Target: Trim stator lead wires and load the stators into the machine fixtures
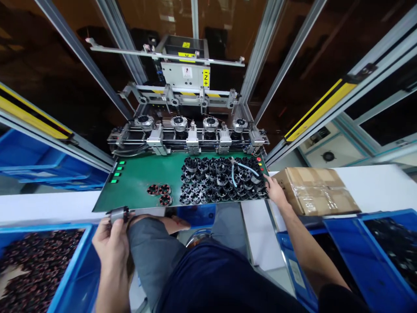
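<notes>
My left hand (112, 243) is closed around a grey and black motor stator (117, 214), held up at the near left corner of the green work plate (140, 174). My right hand (276, 191) reaches to the plate's right edge, fingers stretched out beside the pile of bare stators (224, 179); part of its fingers is hidden. Light-blue-handled pliers (235, 174) lie on top of that pile. Further left on the plate sit 3 stators with copper-red windings (164, 189). Behind the plate, a winding machine (192, 134) carries several stators on its round holders (211, 123).
A blue bin (89, 248) of wound stators stands at my left. To the right are a taped cardboard box (321, 191) and blue bins (361, 256) with dark parts. Metal posts (257, 65) frame the machine. Lit green buttons (117, 170) sit at the plate's left.
</notes>
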A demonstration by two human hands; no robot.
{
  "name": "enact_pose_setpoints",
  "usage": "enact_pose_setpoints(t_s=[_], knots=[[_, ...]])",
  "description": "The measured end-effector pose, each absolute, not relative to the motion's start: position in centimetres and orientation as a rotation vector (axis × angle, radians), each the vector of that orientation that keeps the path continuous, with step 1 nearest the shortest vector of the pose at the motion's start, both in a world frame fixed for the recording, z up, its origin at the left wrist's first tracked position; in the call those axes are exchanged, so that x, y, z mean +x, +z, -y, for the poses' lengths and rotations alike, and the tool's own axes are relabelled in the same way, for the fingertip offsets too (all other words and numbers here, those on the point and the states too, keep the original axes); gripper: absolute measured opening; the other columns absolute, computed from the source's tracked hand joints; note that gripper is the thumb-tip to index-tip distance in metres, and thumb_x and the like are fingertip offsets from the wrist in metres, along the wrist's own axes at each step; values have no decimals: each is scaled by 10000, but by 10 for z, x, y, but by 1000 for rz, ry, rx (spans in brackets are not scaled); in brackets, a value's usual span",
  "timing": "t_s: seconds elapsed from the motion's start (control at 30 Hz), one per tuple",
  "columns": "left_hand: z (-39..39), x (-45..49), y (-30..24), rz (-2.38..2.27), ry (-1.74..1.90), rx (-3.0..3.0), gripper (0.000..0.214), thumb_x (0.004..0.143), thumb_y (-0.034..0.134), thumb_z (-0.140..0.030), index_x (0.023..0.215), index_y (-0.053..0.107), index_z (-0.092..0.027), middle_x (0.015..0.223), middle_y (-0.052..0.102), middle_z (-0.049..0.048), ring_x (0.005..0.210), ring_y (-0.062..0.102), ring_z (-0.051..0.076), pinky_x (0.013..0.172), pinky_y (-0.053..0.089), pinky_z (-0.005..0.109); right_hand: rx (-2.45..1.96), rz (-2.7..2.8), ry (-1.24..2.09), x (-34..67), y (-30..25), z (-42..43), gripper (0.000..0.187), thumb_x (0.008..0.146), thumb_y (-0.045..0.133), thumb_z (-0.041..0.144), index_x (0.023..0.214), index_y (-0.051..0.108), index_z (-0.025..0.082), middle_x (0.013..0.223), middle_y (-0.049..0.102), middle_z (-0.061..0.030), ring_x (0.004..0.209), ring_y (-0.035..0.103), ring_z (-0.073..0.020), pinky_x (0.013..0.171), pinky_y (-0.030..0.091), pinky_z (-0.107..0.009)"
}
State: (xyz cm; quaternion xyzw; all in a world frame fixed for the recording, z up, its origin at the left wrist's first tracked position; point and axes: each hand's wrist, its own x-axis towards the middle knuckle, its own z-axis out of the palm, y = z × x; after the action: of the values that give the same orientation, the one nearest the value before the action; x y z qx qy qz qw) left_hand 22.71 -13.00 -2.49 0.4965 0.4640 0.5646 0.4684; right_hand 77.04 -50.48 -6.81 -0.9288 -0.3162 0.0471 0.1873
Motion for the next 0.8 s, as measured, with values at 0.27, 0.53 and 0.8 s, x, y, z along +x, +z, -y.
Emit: enact_pose_setpoints(t_s=[0.27, 0.53, 0.8], knots=[[216, 223, -42, -1140, 1219, 1280, 486, 811, 986, -666, 900, 805, -223, 902, 798, 31, 811, 761, 232, 792, 689, 382, -2377, 1180, -170, 750, 63, 451, 564, 1156, 582, 587, 1344, 901, 160, 1248, 844, -162, 1004, 787, -275, 1031, 632, -446], [296, 269, -26, -868, 1003, 1684, 333, 1054, 861, -397, 804, 691, -259, 932, 696, 32, 850, 726, 220, 752, 619, 332, -2475, 1496, 16, 739, 65, 348, 240, 1056, 792, 331, 1102, 946, 152, 1011, 854, -137, 879, 736, -269, 867, 503, -416], [309, 252, -8, -748, 1045, 1663, 273, 1068, 913, -343, 902, 727, -232, 1205, 879, 132, 1089, 866, 255, 963, 680, 379, -2339, 1404, -85, 727, 88, 364, 390, 1217, 671, 474, 1340, 817, 134, 1202, 819, -242, 1061, 822, -283, 923, 524, -452]])
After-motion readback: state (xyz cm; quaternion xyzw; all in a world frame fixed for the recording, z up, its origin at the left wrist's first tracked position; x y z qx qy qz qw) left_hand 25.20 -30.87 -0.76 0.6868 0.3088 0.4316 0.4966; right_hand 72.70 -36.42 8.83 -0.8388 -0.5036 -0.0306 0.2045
